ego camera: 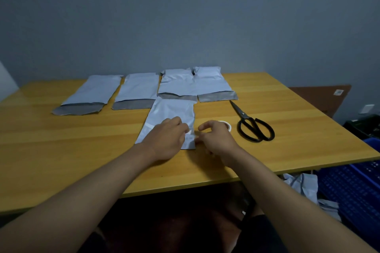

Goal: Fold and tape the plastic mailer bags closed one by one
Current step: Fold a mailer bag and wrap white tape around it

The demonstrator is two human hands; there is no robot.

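Observation:
A white plastic mailer bag lies flat at the middle of the table, its near end under my hands. My left hand lies on that near end with curled fingers that hold the bag at its right corner. My right hand is just to the right and pinches the bag's right edge with thumb and fingers, the index finger arched above. A small pale patch shows between the two hands; I cannot tell whether it is tape. A white tape roll sits half hidden behind my right hand.
Several more mailer bags lie in a row at the back of the wooden table, grey flaps open toward me. Black scissors lie right of the tape roll. Blue crates and loose bags stand on the floor at right.

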